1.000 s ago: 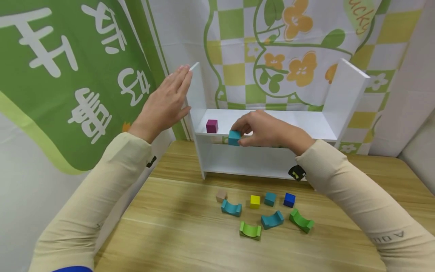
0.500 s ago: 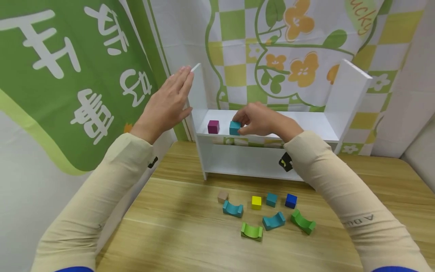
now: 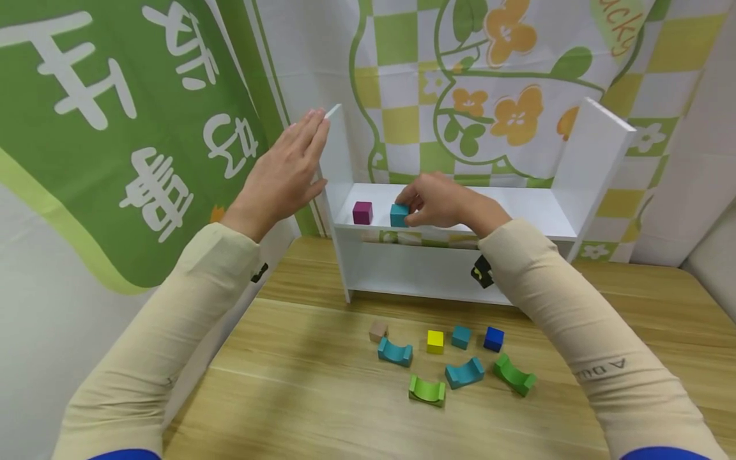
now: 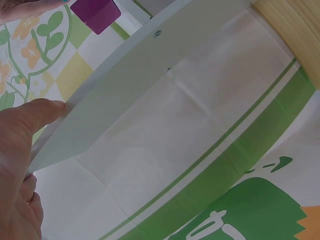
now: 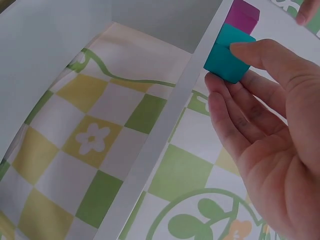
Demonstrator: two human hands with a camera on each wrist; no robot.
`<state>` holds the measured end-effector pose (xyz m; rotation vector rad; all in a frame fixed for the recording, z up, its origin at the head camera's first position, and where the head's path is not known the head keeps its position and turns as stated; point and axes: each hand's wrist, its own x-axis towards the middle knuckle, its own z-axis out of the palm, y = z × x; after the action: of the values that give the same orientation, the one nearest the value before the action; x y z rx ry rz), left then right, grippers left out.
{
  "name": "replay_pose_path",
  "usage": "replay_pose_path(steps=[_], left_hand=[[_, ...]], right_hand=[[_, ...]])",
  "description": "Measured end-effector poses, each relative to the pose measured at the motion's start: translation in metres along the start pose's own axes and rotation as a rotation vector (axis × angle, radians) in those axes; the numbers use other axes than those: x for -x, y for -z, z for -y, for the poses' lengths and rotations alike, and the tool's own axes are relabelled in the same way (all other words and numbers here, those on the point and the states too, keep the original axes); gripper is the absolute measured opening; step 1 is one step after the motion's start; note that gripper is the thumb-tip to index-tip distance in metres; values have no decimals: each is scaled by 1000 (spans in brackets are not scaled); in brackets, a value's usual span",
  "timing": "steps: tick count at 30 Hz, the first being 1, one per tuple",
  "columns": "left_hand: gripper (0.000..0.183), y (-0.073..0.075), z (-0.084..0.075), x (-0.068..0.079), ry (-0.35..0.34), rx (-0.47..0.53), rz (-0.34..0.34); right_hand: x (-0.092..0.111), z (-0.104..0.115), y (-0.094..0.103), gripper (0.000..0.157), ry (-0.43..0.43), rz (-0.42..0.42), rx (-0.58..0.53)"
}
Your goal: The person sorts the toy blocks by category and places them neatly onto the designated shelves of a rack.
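My right hand pinches a teal cube between thumb and fingers at the front edge of the white shelf's upper board. A magenta cube sits on the same board to the left, apart from the teal one in the head view. The right wrist view shows the thumb on one face of the teal cube and fingertips against another. My left hand, fingers straight and together, rests against the shelf's left side panel. Its thumb touches the panel's edge in the left wrist view.
On the wooden table before the shelf lie a tan cube, a yellow cube, a teal cube and a blue cube. Several curved blocks, teal and green, lie nearer. Printed cloth hangs behind.
The right hand has raised the teal cube from in front of the board onto its front edge, right of the magenta cube. Over the last half second little moved. The left hand stays put.
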<state>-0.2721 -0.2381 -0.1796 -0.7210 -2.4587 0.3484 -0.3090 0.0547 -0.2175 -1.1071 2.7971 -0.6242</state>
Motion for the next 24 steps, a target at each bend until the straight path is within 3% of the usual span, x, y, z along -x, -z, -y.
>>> replay_pose_path(steps=[8,15,24], left_hand=[[92,0,0,1,4,4,15],[92,1,0,1,4,-3,15],[92,1,0,0,4,-5,14]], right_hand=[[0,3,3,47,-1,-10,47],[9,12,10,47,42,-92,46],[24,22,0,37,181,-118,53]])
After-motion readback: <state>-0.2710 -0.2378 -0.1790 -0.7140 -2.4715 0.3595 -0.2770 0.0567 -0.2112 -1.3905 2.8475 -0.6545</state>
